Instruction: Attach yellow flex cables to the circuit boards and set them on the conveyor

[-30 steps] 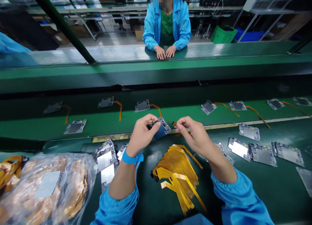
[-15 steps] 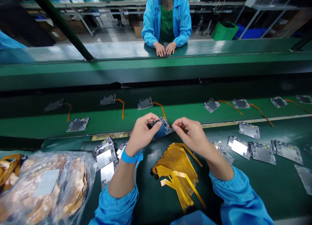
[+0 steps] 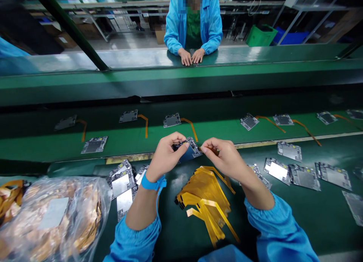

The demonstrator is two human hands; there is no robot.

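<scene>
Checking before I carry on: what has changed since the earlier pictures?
Your right hand has moved slightly left, bringing its ribbon closer to the held board; contact is unclear. The belt boards have slid right. Nothing was visibly picked up or let go. Your left hand still grips its board; the ribbon pile and plastic bag stayed put.

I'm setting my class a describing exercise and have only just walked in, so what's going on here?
A person's left hand holds a circuit board, while the right hand pinches an orange ribbon cable at the board's edge; whether the two are joined can't be made out. A pile of yellow-orange ribbon cables lies below the hands. Beyond them, more boards lie on a green strip, most with a cable at one end. Across from them, a co-worker has both hands on a ledge.
</scene>
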